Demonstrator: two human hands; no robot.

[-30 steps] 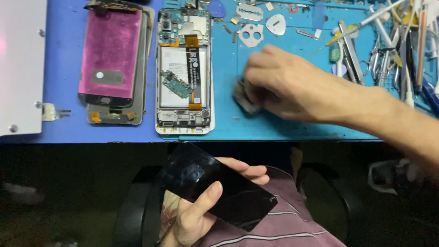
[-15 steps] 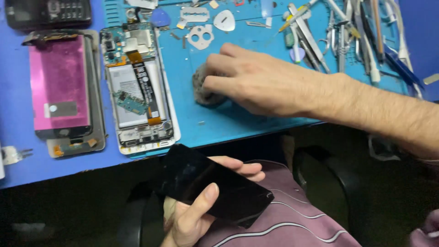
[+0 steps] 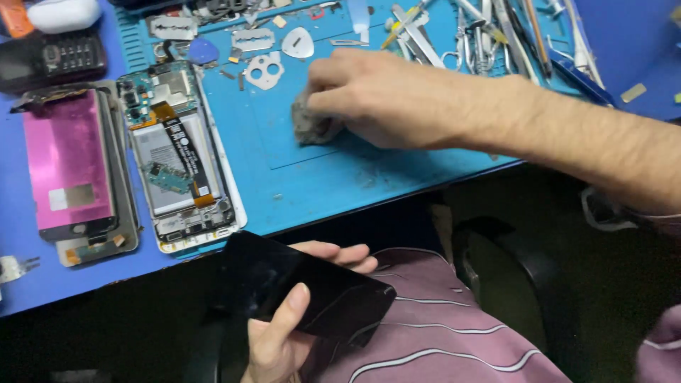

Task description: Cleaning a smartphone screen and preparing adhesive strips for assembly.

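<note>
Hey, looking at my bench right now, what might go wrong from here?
1. The black screen panel sits in your left hand over your lap, off the mat; a slipping grip could drop it.
2. Your right hand presses a grey wad on the blue mat; loose razor blades lie close by and could cut you.
3. The opened phone lies near the table edge, so a sweeping forearm might knock it off.
</note>
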